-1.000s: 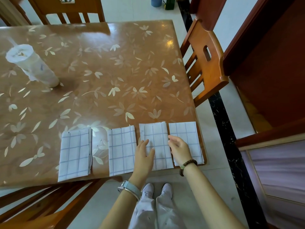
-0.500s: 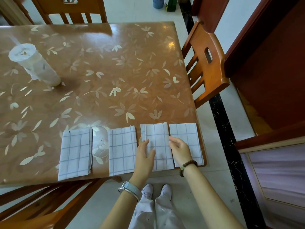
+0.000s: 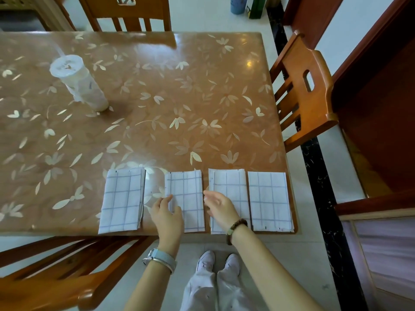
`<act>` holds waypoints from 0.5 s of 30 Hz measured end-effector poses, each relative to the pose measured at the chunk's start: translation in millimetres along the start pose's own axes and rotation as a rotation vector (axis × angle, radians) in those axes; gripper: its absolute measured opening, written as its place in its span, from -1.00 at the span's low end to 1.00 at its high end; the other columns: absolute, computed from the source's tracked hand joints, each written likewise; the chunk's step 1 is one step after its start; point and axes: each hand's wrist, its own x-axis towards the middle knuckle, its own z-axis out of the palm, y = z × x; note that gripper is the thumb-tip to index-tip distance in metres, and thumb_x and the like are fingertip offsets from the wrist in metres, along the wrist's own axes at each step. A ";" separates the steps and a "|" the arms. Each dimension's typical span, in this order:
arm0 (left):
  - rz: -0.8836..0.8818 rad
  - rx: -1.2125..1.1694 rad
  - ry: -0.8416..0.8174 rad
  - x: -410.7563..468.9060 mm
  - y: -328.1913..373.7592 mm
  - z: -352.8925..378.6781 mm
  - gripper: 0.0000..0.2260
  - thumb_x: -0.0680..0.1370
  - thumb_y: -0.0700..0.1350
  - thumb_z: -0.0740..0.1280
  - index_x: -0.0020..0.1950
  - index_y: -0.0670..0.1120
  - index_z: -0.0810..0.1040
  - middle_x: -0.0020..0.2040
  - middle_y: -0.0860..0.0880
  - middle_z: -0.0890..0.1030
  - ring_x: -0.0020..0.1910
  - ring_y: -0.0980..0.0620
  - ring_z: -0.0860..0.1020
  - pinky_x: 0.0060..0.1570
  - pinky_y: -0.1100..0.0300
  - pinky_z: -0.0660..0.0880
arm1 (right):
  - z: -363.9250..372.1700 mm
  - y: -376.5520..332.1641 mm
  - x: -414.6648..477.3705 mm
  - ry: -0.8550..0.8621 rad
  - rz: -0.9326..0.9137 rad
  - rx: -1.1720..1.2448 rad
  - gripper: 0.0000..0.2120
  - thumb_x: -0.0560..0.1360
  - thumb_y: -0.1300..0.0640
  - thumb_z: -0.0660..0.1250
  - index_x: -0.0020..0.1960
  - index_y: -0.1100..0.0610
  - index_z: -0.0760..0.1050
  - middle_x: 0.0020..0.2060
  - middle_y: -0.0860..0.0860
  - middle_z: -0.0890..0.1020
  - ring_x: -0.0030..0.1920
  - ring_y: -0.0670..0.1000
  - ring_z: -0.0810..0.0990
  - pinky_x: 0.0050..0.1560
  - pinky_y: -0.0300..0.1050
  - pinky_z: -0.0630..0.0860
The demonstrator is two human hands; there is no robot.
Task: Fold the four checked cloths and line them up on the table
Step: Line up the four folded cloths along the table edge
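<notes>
Now I am resting my left hand (image 3: 166,213), fingers loose and gripping nothing, on the left edge of the second cloth (image 3: 188,194), while my right hand (image 3: 221,207) is hovering relaxed and empty by its right edge, over the third cloth (image 3: 231,187). The first cloth (image 3: 122,198) and fourth cloth (image 3: 269,198) are flanking them, all folded along the bench's (image 3: 157,97) near edge. Folding is looking done; I judge only evening the gaps remains, the widest beside the first.
</notes>
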 end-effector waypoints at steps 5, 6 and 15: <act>0.050 -0.034 -0.064 2.3 -1.1 -1.0 -0.64 0.60 -0.23 0.25 0.41 -0.13 0.43 0.41 -0.12 0.41 0.40 -0.07 0.37 0.41 -0.11 0.33 | 10.7 4.0 -1.3 0.031 -0.006 -0.047 -0.67 0.62 0.17 0.20 0.37 0.11 0.44 0.30 -0.01 0.52 0.31 -0.05 0.46 0.37 -0.06 0.41; 0.054 -0.036 -0.073 2.2 -0.4 -0.2 -0.64 0.60 -0.23 0.24 0.41 -0.13 0.43 0.42 -0.12 0.41 0.40 -0.07 0.37 0.42 -0.11 0.33 | 10.3 4.2 -2.4 0.036 -0.013 -0.052 -0.68 0.62 0.17 0.19 0.37 0.12 0.44 0.29 -0.01 0.52 0.28 -0.07 0.46 0.36 -0.08 0.41; 0.076 -0.037 -0.120 -0.6 2.1 8.4 -0.62 0.59 -0.25 0.25 0.41 -0.13 0.43 0.44 -0.14 0.39 0.43 -0.10 0.34 0.42 -0.14 0.32 | -2.3 3.4 -4.6 0.058 -0.023 -0.081 -0.67 0.62 0.16 0.19 0.38 0.09 0.43 0.29 0.00 0.52 0.28 -0.02 0.48 0.32 -0.11 0.41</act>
